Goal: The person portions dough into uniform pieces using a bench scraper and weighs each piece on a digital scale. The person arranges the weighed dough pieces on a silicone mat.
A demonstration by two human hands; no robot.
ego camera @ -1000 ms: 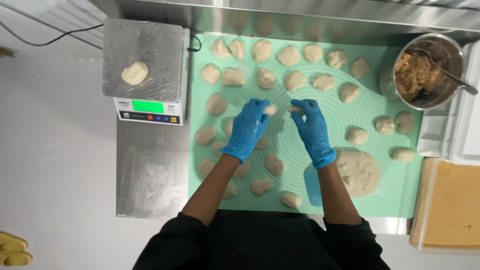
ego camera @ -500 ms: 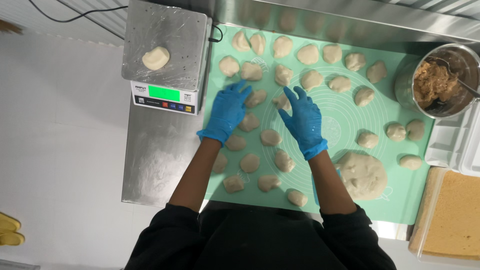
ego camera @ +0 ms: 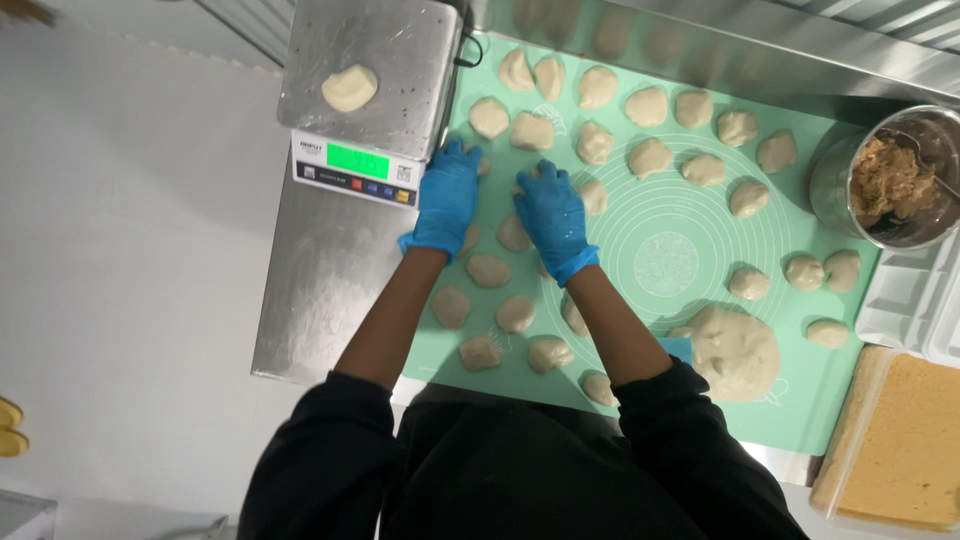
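steel counter (ego camera: 320, 300), green mat (ego camera: 680, 250), scale (ego camera: 370, 90)

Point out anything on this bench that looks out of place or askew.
One pale dough piece sits alone on the steel kitchen scale, apart from the portions on the mint-green silicone mat. The large uncut dough lump lies near the mat's front edge. Both blue-gloved hands, left hand and right hand, rest flat on mat portions. Nothing looks spilled.
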